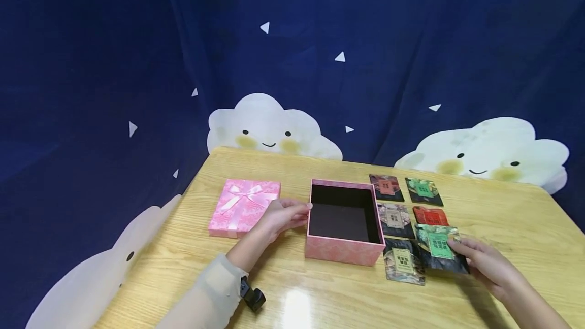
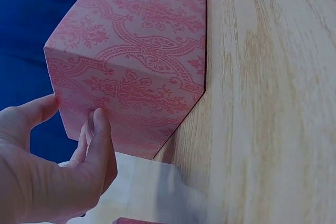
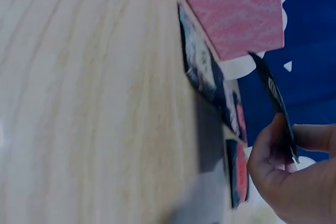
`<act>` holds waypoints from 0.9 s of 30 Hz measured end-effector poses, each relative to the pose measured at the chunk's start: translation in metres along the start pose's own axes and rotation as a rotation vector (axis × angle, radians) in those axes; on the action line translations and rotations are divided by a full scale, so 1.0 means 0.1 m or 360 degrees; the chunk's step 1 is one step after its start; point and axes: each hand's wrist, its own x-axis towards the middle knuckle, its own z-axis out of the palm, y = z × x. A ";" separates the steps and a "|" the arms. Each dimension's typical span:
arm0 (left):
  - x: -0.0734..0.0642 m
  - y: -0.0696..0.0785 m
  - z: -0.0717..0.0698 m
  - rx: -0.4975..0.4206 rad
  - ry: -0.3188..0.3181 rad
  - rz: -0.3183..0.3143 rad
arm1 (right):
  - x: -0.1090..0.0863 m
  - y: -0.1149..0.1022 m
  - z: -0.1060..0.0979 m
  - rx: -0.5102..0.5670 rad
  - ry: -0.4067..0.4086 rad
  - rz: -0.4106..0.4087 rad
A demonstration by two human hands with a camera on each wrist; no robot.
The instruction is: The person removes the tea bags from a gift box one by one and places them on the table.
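Observation:
A pink patterned gift box (image 1: 344,250) stands uncovered on the wooden table, its dark inside bare. My left hand (image 1: 288,216) is at its left wall; in the left wrist view the thumb meets the rim and the fingertips (image 2: 100,116) lie against the outer side. Between thumb and fingers, my right hand (image 1: 486,263) pinches a flat black-and-green packet (image 1: 440,249), lifted over the table to the right of the box. Seen edge-on in the right wrist view, the packet (image 3: 274,93) sticks out from the grip.
Left of the box lies the pink lid (image 1: 249,202) with a ribbon bow. Several other packets lie to the right of the box, among them a yellow-labelled one (image 1: 404,262), a red one (image 1: 430,216) and a green one (image 1: 424,191). A blue curtain (image 1: 292,55) hangs behind the table.

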 end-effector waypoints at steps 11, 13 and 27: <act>0.01 0.06 0.04 0.0011 -0.0004 -0.0024 | -0.14 0.23 0.00 -0.0236 0.0279 -0.0030; 0.02 0.07 0.05 0.0012 -0.0003 -0.0023 | -0.15 0.23 0.00 -0.0327 0.0351 -0.0035; -0.14 0.10 -0.19 0.0369 0.0068 0.0161 | -0.32 0.17 -0.04 -0.1134 0.0801 -0.0201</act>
